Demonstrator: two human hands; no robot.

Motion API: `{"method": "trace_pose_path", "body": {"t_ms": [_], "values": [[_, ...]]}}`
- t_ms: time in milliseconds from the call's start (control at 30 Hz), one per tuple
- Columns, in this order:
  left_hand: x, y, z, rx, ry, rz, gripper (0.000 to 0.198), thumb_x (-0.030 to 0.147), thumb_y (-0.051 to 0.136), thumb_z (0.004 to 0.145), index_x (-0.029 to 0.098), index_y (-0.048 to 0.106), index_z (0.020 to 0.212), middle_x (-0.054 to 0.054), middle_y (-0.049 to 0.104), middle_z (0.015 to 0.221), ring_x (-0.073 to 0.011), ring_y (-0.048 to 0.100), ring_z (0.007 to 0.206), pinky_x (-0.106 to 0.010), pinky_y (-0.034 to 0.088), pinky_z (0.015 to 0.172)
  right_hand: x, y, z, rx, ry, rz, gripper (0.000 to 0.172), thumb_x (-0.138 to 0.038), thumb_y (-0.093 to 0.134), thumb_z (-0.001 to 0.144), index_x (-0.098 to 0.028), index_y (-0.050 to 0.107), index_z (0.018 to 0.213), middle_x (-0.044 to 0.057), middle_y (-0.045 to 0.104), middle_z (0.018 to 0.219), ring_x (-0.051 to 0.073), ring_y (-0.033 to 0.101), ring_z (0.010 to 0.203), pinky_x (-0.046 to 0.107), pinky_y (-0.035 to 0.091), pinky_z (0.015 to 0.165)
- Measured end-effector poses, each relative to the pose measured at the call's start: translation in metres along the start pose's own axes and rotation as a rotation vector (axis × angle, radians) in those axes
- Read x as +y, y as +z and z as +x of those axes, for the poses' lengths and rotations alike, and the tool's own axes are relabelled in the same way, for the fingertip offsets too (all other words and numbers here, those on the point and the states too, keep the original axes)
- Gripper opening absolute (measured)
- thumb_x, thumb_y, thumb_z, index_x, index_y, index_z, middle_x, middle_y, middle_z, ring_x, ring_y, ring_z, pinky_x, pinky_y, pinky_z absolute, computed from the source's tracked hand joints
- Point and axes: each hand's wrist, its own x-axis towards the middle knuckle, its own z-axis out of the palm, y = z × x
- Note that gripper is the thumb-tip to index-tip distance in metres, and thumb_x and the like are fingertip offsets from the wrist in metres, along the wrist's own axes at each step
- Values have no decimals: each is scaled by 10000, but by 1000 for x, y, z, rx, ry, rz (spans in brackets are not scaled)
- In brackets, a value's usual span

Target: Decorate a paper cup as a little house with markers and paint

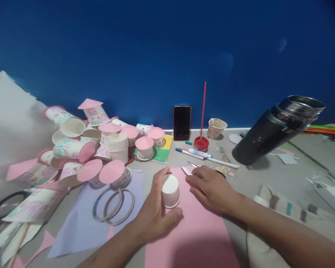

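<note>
My left hand [159,214] curves around a small white paper cup [171,190], which stands upside down on a sheet of pink paper [195,230]. Its fingers press the cup's far left side, and the thumb lies near the rim. Over the paper's right edge, my right hand [209,186] is palm down with bent fingers closed on a white marker [186,170], whose end sticks out past them. Just beyond those fingers show the tips of a pair of scissors [192,164]; the rest is mostly hidden under the hand.
Decorated cups with pink paper tops [86,149] pile up at left, beside stacked plain cups [116,147]. Two tape rings [118,210] lie on purple paper [75,227]. A phone [182,123], red glue pot [201,144], pens [194,153] and dark flask [268,134] stand or lie behind.
</note>
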Motion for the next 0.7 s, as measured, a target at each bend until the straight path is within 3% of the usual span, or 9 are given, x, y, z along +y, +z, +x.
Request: {"method": "trace_pose_path", "body": {"t_ms": [133,267,367,533,600,700], "values": [[7,-9,4,45,-169,-153,812,370,656,980,304,204,1651,-181,469,1553,-361,502,1469,-567,438,1202,4,-3,-1,-54,10,-24,233,-279,550,1062,-192,746,1154,127,705,1061,298,609,997,446,513,864],[18,-16,12,7,-206,-184,560,318,687,920,237,550,1457,-145,619,1415,-327,593,1359,-487,453,1175,9,4,-4,-30,-7,-28,234,-261,549,1061,-201,742,1178,125,698,1062,295,611,1005,419,503,832],[20,-14,17,104,-270,-249,448,309,776,846,216,687,1275,-121,688,1305,-303,653,1234,-422,515,1076,13,9,-5,12,-37,-31,242,-247,538,1066,-208,743,1190,125,703,1072,280,619,984,398,506,809],[14,-13,24,356,-514,-675,532,476,905,778,206,720,1197,-90,768,1126,-228,694,947,-326,561,827,16,14,-6,79,-95,-36,264,-231,517,1072,-211,754,1185,129,715,1068,270,638,950,383,513,779],[13,-14,26,390,-577,-873,618,583,932,732,188,722,1158,-86,776,1047,-208,688,855,-314,562,762,18,16,-7,103,-102,-43,265,-238,517,1071,-208,761,1168,136,717,1074,276,647,955,382,508,761],[14,-16,30,414,-608,-1017,655,599,988,653,162,741,1074,-67,767,954,-189,678,795,-288,559,698,20,19,-7,115,-102,-49,275,-265,509,1078,-214,769,1152,136,717,1068,278,649,941,379,493,729]]}}
